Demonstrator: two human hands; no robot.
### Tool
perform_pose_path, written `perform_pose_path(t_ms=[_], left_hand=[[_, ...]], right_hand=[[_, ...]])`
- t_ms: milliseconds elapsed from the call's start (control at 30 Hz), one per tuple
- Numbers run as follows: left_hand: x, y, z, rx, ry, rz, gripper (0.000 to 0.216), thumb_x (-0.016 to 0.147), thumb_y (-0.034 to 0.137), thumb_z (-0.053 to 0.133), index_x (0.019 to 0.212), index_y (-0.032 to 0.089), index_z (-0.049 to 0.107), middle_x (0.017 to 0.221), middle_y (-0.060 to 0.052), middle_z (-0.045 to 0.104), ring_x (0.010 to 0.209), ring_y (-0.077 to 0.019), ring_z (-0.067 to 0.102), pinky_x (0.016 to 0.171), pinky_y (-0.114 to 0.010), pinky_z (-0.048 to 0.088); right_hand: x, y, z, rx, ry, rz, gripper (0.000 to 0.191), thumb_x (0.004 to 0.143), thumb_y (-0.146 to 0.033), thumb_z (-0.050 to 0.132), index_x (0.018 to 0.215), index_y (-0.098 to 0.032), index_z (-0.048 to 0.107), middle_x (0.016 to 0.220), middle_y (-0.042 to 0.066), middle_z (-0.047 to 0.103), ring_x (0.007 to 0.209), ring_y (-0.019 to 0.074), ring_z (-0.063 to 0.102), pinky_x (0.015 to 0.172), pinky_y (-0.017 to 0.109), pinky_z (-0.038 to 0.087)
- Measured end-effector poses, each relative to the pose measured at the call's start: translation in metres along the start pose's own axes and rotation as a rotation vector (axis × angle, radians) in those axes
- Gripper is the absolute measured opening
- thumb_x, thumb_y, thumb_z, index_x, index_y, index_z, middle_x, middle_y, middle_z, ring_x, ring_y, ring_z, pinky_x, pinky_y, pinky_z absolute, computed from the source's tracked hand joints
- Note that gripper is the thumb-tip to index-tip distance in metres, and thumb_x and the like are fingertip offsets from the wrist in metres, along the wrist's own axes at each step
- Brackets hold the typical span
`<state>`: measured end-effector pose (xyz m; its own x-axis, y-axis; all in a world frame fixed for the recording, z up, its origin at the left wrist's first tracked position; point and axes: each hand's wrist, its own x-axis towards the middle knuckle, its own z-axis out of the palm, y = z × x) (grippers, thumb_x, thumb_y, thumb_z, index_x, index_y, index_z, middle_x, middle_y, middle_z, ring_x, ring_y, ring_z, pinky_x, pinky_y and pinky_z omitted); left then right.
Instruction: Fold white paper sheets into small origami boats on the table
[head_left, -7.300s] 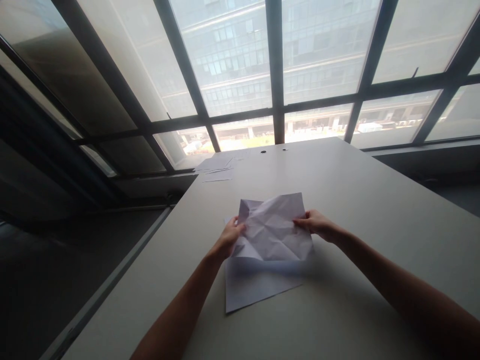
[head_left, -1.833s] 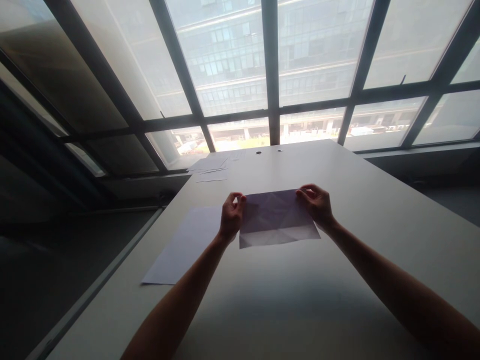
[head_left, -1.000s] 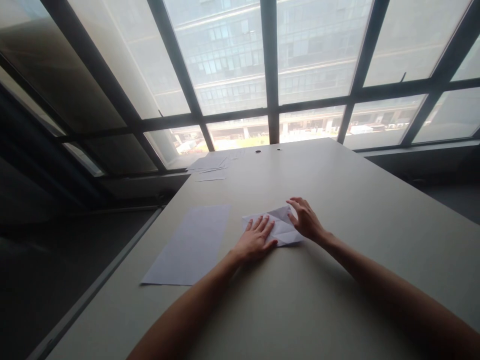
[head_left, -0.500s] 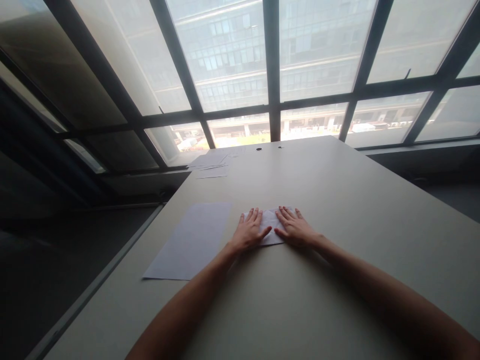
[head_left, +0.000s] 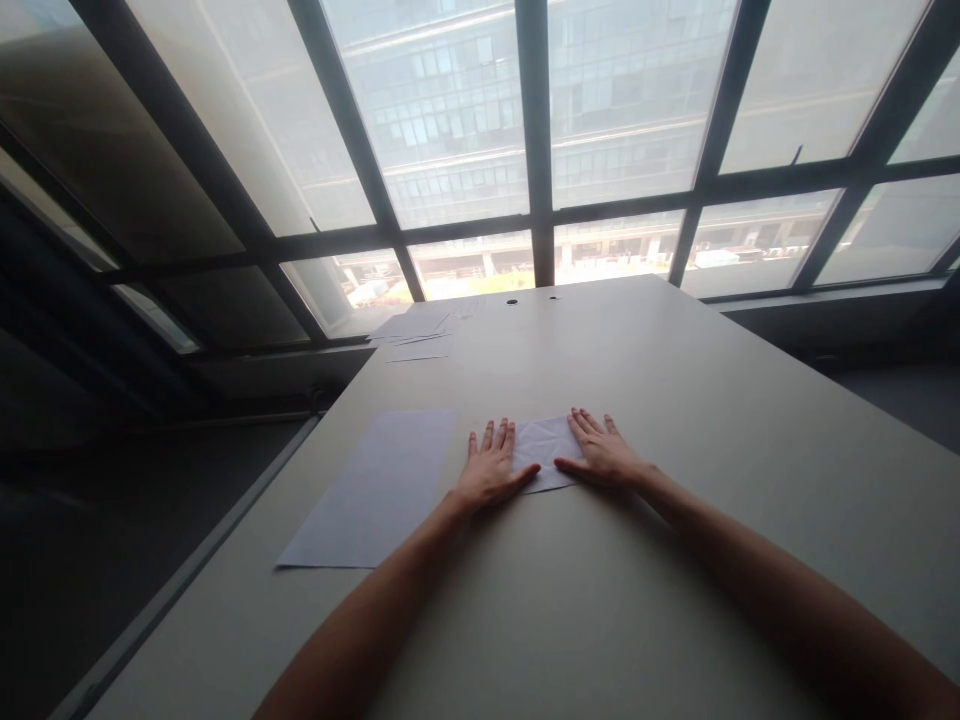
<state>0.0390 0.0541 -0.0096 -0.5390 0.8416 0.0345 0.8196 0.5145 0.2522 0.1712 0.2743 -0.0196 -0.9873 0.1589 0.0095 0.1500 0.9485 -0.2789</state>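
A folded, creased white paper lies flat on the pale table in front of me. My left hand rests palm-down on its left part, fingers stretched out. My right hand lies flat on its right part, fingers spread toward the window. Only a strip of the paper shows between the two hands.
A flat white sheet lies to the left, near the table's left edge. Several loose sheets sit at the far left corner. Two small holes mark the far end. Large windows with dark frames stand behind.
Both hands have slid slightly outward over the folded paper, showing more of it between them. Earlier the paper was held up by its top corners, then laid down and folded.
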Motion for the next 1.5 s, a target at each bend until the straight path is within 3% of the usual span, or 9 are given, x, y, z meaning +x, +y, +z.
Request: perform_pose_path(t_ms=[200,300,367,567,767,933,1167,1333,1500], left_hand=[[0.004,-0.002,-0.005,-0.165,0.048,-0.099,0.082,0.091,0.07,0.029,0.15,0.013,0.033,0.158,-0.018,0.025,0.148,-0.0343,0.015,0.117,-0.058,0.003],[0.005,0.003,-0.011,-0.165,0.275,-0.218,0.061,0.098,0.054,0.028,0.141,0.016,0.049,0.148,-0.018,0.045,0.142,-0.0318,0.034,0.117,-0.058,0.002],[0.003,0.01,-0.013,-0.083,0.384,-0.158,0.05,0.098,0.043,0.033,0.135,0.016,0.055,0.143,-0.016,0.052,0.138,-0.0286,0.04,0.12,-0.053,0.002],[-0.006,0.028,-0.007,0.04,0.125,0.104,0.059,0.094,0.05,0.043,0.145,0.02,0.043,0.155,-0.011,0.037,0.146,-0.0278,0.027,0.119,-0.049,0.017],[-0.008,0.026,-0.002,0.078,0.001,0.081,0.065,0.095,0.057,0.037,0.151,0.023,0.034,0.16,-0.009,0.025,0.149,-0.0291,0.018,0.12,-0.051,0.012],[-0.01,0.025,-0.003,0.074,0.012,0.104,0.065,0.095,0.057,0.037,0.15,0.024,0.035,0.16,-0.008,0.026,0.148,-0.029,0.019,0.12,-0.05,0.014],[-0.009,0.023,-0.001,0.063,0.024,0.109,0.065,0.095,0.057,0.036,0.15,0.023,0.035,0.16,-0.008,0.026,0.148,-0.0294,0.02,0.12,-0.051,0.014],[-0.009,0.022,0.001,0.027,0.031,0.091,0.076,0.094,0.06,0.037,0.155,0.018,0.022,0.16,-0.01,0.025,0.149,-0.0283,0.019,0.12,-0.048,0.012],[-0.007,0.021,0.004,-0.002,0.031,0.073,0.079,0.097,0.061,0.025,0.157,0.014,0.006,0.16,-0.011,0.023,0.149,-0.0269,0.018,0.12,-0.046,0.012]], right_hand=[[-0.004,-0.001,-0.002,-0.004,-0.004,-0.003,0.108,0.081,-0.083,0.026,0.155,-0.005,0.014,0.162,0.018,0.008,0.15,0.0325,0.006,0.118,0.058,-0.002],[-0.004,-0.002,-0.002,-0.005,-0.001,-0.012,0.109,0.081,-0.084,0.027,0.155,-0.005,0.014,0.162,0.018,0.008,0.15,0.034,0.006,0.117,0.06,-0.001],[-0.004,-0.001,-0.001,-0.003,0.001,-0.019,0.11,0.08,-0.084,0.029,0.155,-0.005,0.014,0.162,0.018,0.009,0.15,0.0352,0.006,0.117,0.061,-0.001],[-0.002,0.005,0.003,0.103,0.079,-0.05,0.105,0.079,-0.079,0.045,0.154,-0.009,0.025,0.161,0.019,0.015,0.149,0.0361,0.014,0.117,0.06,0.003],[0.009,0.017,0.0,0.373,0.588,0.209,0.053,0.089,-0.045,0.05,0.123,-0.008,0.065,0.129,0.019,0.062,0.122,0.0285,0.054,0.107,0.04,0.038],[0.009,0.014,0.0,0.288,0.539,0.339,0.036,0.087,-0.044,0.054,0.095,-0.017,0.077,0.112,0.014,0.068,0.107,0.0316,0.057,0.094,0.044,0.043],[0.005,0.011,0.0,0.384,0.537,0.189,0.022,0.08,-0.029,0.065,0.099,-0.021,0.073,0.111,0.01,0.071,0.112,0.0313,0.058,0.099,0.049,0.039],[0.0,0.002,-0.006,0.628,0.597,-0.159,0.018,0.083,-0.021,0.063,0.1,-0.022,0.071,0.104,0.009,0.073,0.099,0.0258,0.066,0.092,0.042,0.049],[-0.007,-0.012,-0.012,0.612,0.524,-0.422,0.014,0.089,-0.024,0.062,0.096,-0.024,0.074,0.102,0.008,0.073,0.095,0.0226,0.066,0.09,0.04,0.049]])
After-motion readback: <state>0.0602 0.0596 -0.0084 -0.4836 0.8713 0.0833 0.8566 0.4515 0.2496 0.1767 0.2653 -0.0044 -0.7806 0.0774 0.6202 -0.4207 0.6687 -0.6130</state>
